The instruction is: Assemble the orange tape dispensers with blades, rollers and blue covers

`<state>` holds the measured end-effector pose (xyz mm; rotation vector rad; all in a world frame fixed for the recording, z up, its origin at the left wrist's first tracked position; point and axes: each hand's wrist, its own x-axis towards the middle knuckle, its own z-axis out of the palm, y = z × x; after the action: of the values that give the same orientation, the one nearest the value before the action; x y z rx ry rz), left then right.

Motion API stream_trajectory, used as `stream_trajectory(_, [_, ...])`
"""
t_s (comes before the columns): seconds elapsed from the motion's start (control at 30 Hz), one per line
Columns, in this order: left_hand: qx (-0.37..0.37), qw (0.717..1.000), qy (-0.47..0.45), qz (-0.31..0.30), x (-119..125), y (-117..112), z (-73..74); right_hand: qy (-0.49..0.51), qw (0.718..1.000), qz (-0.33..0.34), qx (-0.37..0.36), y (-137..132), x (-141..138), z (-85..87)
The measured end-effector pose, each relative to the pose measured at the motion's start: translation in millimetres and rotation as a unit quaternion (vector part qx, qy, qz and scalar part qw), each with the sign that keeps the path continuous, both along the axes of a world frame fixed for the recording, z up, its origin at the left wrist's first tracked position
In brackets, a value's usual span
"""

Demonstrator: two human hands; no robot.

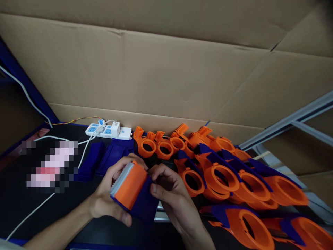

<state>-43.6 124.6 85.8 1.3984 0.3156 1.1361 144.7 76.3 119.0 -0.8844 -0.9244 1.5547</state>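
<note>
A tape dispenser part (134,184), with an orange front, a dark blue body and a grey serrated blade along its left edge, is in my left hand (106,198). That hand's fingers wrap behind it while the thumb lies along its lower side. From the right, my right hand (173,194) closes on the blue edge of the same piece with curled fingers and thumb; its fingertips are partly hidden. Just right of my hands lie several orange and blue tape dispensers (249,187) with round rings. Behind them stand several all-orange dispenser frames (165,148).
Dark blue plastic pieces (90,161) lie on the black tabletop (73,211) at left, near a white power strip (91,130) with plugs and cables. A pixelated pinkish item (56,163) is further left. Cardboard (166,69) walls the back; a metal frame (288,121) borders the right.
</note>
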Motion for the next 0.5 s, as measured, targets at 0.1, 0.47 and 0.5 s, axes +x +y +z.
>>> stream_trajectory(0.1, [-0.028, 0.999, -0.004, -0.024, 0.1, -0.8, 2.6, -0.025, 0.999, -0.008, 0.019, 0.3, 0.5, -3.0])
stream_trajectory(0.47, [-0.257, 0.959, -0.1, 0.058, 20.7, -34.7, 11.2, -0.585, 0.697, -0.135, 0.391, -47.9, 22.4, 0.2])
stream_trajectory(0.5, [-0.239, 0.967, -0.086, 0.024, 21.7, -36.4, 13.7, -0.595, 0.689, -0.13, 0.392, -51.0, 31.6, 5.6])
